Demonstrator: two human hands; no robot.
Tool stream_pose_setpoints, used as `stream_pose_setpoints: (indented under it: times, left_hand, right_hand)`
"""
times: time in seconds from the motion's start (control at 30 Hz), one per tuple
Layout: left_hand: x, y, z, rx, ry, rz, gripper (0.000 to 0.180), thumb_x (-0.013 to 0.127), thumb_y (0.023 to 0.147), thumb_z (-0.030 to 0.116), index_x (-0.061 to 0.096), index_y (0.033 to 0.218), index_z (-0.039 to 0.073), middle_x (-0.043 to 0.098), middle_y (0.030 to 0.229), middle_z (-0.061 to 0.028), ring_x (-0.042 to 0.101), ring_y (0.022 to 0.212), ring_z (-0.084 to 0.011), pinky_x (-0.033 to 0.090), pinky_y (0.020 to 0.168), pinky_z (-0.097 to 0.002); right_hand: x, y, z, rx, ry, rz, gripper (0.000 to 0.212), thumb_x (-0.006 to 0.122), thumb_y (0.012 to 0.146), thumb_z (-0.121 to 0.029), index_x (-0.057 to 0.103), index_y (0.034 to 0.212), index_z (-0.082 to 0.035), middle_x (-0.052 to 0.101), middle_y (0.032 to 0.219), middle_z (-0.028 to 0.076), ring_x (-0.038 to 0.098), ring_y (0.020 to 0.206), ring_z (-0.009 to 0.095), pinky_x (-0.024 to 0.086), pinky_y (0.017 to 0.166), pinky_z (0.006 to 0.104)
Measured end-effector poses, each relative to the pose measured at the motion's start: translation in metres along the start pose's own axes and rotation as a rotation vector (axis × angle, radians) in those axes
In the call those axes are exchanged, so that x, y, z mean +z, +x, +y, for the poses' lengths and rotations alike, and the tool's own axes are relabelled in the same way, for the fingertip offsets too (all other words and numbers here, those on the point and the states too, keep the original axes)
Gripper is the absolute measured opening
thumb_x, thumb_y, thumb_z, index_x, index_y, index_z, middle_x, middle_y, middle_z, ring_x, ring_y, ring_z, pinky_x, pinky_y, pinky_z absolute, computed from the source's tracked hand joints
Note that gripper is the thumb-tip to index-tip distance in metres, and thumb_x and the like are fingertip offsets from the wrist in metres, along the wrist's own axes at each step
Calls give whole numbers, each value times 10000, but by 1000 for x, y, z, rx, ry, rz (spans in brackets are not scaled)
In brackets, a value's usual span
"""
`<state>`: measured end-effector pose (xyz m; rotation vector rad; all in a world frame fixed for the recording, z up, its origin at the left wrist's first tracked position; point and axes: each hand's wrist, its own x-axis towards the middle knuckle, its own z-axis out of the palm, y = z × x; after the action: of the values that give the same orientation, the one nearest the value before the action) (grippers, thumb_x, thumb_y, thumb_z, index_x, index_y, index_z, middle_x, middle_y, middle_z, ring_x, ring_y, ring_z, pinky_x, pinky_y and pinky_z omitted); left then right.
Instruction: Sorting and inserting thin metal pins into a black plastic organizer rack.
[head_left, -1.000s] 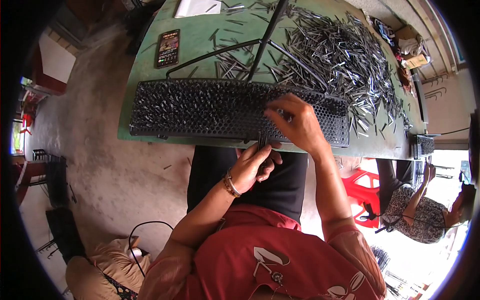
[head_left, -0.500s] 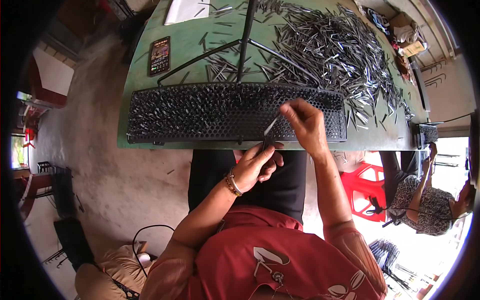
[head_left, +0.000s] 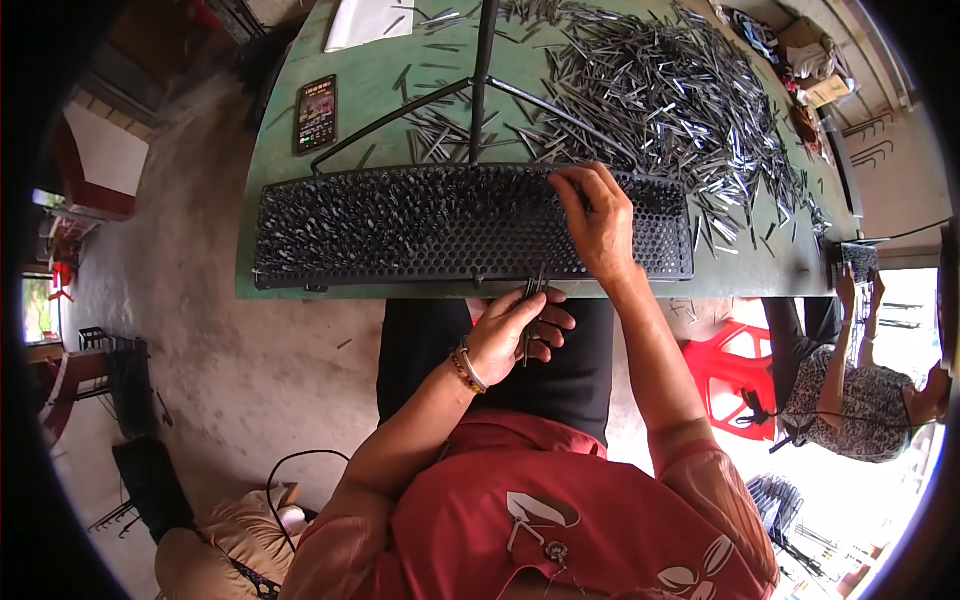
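Metal pins [head_left: 530, 300] pinched in our left hand [head_left: 515, 335]; right hand [head_left: 597, 222] fingertips pressed together, seating one near the rack's [head_left: 400, 225] right end; next, we judge, another pin.

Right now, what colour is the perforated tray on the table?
Black; the perforated tray shows clearly in the head view, on the green table.

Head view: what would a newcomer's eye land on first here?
Probably the big heap of loose metal pins spread over the far right of the green table. Next, the long black perforated rack at the near edge, its left and middle holes filled with pins, with the right hand on it. Below the edge, the left hand grips a small bundle of pins.
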<state>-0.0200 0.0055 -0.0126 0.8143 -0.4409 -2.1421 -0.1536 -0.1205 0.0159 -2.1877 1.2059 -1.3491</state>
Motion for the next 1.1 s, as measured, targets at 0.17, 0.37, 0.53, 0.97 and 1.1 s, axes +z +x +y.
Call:
stream_pose_setpoints:
  times: [0.17,0.37,0.53,0.97,1.1]
  left_hand:
    - [-1,1,1,-9,-12,8,318,450,964,283,519,1166,47,631,943,-93,599,742,-108,493,577,-233]
    - [-4,1,-3,25,2,-20,316,459,964,248,498,1206,48,628,949,-100,588,737,-103,487,566,-222]
    - [1,-1,1,57,34,2,326,453,968,237,472,1232,47,625,944,-98,570,722,-92,475,556,-212]
    - [0,-3,1,97,52,1,332,462,967,253,472,1238,63,620,934,-86,568,710,-76,465,555,-197]
    - [-2,-5,0,131,25,6,326,461,967,258,475,1227,61,618,939,-83,562,718,-78,464,555,-201]
  right_hand:
    - [2,-3,-1,-72,-60,-41,90,638,797,-8,626,885,-2,611,856,115,611,723,269,492,629,321]
    - [6,-9,0,-128,-125,-105,91,653,780,-25,644,869,-11,606,847,105,610,720,272,493,629,343]
    - [0,-1,-6,-149,-256,-113,97,674,767,-60,649,852,-21,588,806,90,603,698,280,485,611,352]
    - [-1,-4,-6,-129,-240,-194,162,667,796,-104,651,932,-17,589,815,103,604,696,264,485,605,343]
    - [-22,-3,-25,195,74,-353,160,684,816,-135,662,861,17,605,769,88,597,688,159,462,591,281]
